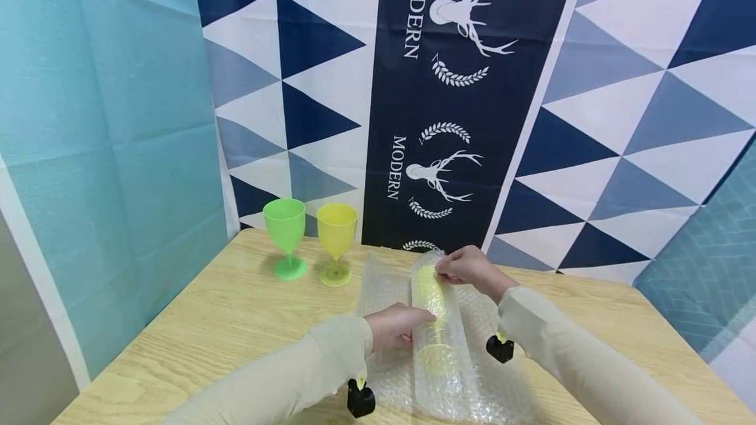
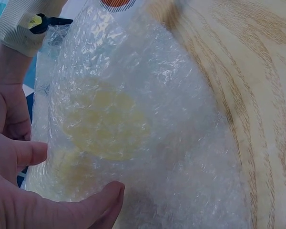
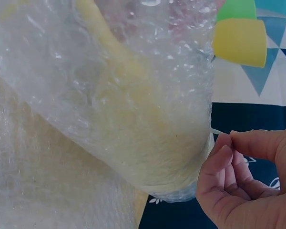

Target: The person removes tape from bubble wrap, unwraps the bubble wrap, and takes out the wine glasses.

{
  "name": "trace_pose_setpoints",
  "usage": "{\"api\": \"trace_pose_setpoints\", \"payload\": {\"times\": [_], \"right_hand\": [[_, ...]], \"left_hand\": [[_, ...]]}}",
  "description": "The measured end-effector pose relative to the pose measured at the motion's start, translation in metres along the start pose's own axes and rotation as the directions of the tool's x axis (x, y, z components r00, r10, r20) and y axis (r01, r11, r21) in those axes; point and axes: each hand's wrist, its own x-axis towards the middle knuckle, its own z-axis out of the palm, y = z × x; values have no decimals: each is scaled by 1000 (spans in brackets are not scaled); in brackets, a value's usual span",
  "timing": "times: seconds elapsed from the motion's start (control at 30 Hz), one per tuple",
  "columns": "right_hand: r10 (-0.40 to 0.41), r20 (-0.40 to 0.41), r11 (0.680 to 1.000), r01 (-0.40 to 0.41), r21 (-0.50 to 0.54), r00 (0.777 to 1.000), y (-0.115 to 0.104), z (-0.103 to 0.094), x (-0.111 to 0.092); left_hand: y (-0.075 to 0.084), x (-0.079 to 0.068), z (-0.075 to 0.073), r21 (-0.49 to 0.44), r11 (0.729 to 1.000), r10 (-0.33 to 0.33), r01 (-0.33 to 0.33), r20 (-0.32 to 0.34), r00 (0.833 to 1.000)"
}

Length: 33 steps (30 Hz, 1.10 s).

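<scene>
A yellow goblet (image 1: 430,287) lies rolled inside clear bubble wrap (image 1: 440,385), its bowl toward the wall and its round base (image 2: 105,124) toward the near side. My left hand (image 1: 397,326) holds the roll from the left around its middle, thumb on top. At the far end, my right hand (image 1: 469,266) pinches the wrap's edge between thumb and fingers, as the right wrist view shows up close (image 3: 248,171). Under the roll, more bubble wrap spreads flat on the table. The plastic blurs the goblet's outline.
A green goblet (image 1: 286,228) and another yellow goblet (image 1: 337,235) stand upright at the back left of the wooden table (image 1: 236,333). Behind the table hangs a patterned cloth (image 1: 437,103). A teal cloth (image 1: 112,136) hangs at the left.
</scene>
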Motion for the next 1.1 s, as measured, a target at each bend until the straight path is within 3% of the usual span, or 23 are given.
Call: {"api": "trace_pose_setpoints", "payload": {"times": [0.23, 0.57, 1.1], "right_hand": [[20, -3, 1000, -20, 6, 1000, -1, -4, 0], [0, 8, 999, -1, 53, 1000, 3, -12, -3], [24, 9, 998, -24, 50, 1000, 37, -43, -15]], "left_hand": [[0, 2, 0, -4, 1000, -23, 23, -12, 1000], [-1, 1, 3, -14, 1000, 12, -13, -30, 999], [-4, 2, 2, -8, 1000, 28, -28, -15, 999]]}}
